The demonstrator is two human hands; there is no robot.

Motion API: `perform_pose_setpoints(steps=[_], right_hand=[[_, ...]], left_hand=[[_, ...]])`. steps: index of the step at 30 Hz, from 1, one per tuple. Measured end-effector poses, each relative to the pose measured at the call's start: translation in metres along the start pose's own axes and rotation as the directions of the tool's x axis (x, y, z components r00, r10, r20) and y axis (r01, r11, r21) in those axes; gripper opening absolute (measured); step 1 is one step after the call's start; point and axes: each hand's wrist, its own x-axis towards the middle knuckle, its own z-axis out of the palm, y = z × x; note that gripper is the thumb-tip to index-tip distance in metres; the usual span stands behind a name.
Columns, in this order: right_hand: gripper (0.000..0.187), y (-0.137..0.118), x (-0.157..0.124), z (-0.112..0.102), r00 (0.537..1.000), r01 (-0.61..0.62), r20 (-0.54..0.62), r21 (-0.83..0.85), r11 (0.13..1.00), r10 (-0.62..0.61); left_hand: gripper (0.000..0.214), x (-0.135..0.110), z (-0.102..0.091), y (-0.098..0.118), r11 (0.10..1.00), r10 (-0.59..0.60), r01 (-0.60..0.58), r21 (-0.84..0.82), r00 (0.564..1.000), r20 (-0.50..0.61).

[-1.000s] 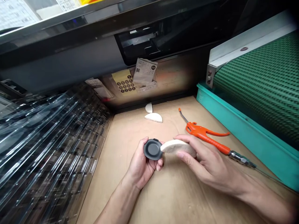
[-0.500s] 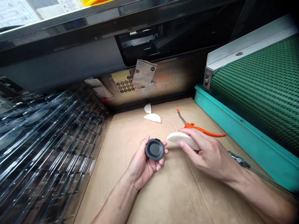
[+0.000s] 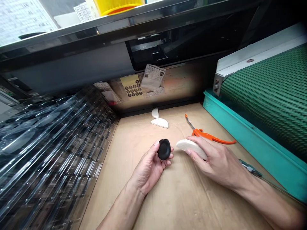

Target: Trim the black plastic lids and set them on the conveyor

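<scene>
Held by its edges in my left hand (image 3: 150,169) is a small black cup-like part (image 3: 164,149), rounded with a hollow face, tilted to the right. My right hand (image 3: 216,159) pinches a thick white felt pad (image 3: 191,148) between thumb and fingers, its curved edge towards the black part. A small gap separates pad and part. Two more white pieces lie beyond on the cardboard: a half-round pad (image 3: 160,123) and a smaller wedge (image 3: 155,113). An orange air blow gun (image 3: 206,134) rests just behind my right hand, its nozzle pointing away.
Stacked clear plastic trays (image 3: 59,153) rise along the left. On the right, a green conveyor belt (image 3: 271,86) sits over a teal tray (image 3: 249,137). A metal hose fitting (image 3: 250,167) lies beside my right wrist. Papers and a yellow sticker sheet (image 3: 131,87) hang on the back panel.
My left hand has turned the black part, so its hollow face now tips to the right. My right hand still grips the pad. The whole view has shifted slightly.
</scene>
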Motion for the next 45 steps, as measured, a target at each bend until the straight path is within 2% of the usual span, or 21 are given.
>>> perform_pose_setpoints(steps=[5, 11, 16, 24, 30, 35, 37, 45], right_hand=[[0.028, -0.001, 0.001, -0.002, 1.000, 0.006, 0.007, -0.004, 1.000, -0.006], [0.031, 0.003, -0.002, 0.002, 0.999, -0.004, 0.037, -0.042, 0.999, 0.006], [0.036, 0.004, -0.004, 0.006, 0.995, -0.046, 0.084, -0.130, 0.990, 0.057], [0.033, 0.002, -0.003, 0.004, 0.987, -0.028, 0.154, -0.162, 0.986, 0.053], [0.032, 0.005, -0.005, 0.005, 0.971, -0.074, 0.211, -0.199, 0.977, 0.116], [0.030, 0.005, -0.004, 0.005, 0.942, -0.118, 0.285, -0.221, 0.968, 0.180], [0.030, 0.005, -0.004, 0.005, 0.929, -0.125, 0.316, -0.221, 0.967, 0.193], [0.024, 0.009, -0.004, 0.007, 0.939, -0.081, 0.316, -0.180, 0.980, 0.135]], left_hand=[[0.028, -0.001, 0.001, 0.003, 0.999, -0.002, 0.004, -0.048, 0.999, 0.047], [0.042, -0.005, 0.006, 0.009, 0.993, -0.057, 0.069, -0.093, 0.990, 0.130], [0.042, -0.006, 0.005, 0.010, 0.989, -0.064, 0.082, -0.123, 0.988, 0.140], [0.047, -0.005, 0.006, 0.012, 0.980, -0.084, 0.103, -0.170, 0.990, 0.117], [0.042, -0.006, 0.008, 0.011, 0.983, -0.045, 0.058, -0.173, 0.996, 0.082], [0.027, -0.007, 0.009, 0.006, 0.991, 0.085, -0.082, -0.102, 0.996, 0.023], [0.027, -0.007, 0.009, 0.006, 0.990, 0.095, -0.093, -0.102, 0.995, 0.019], [0.030, -0.007, 0.007, 0.005, 0.993, 0.095, -0.094, -0.077, 0.995, 0.017]])
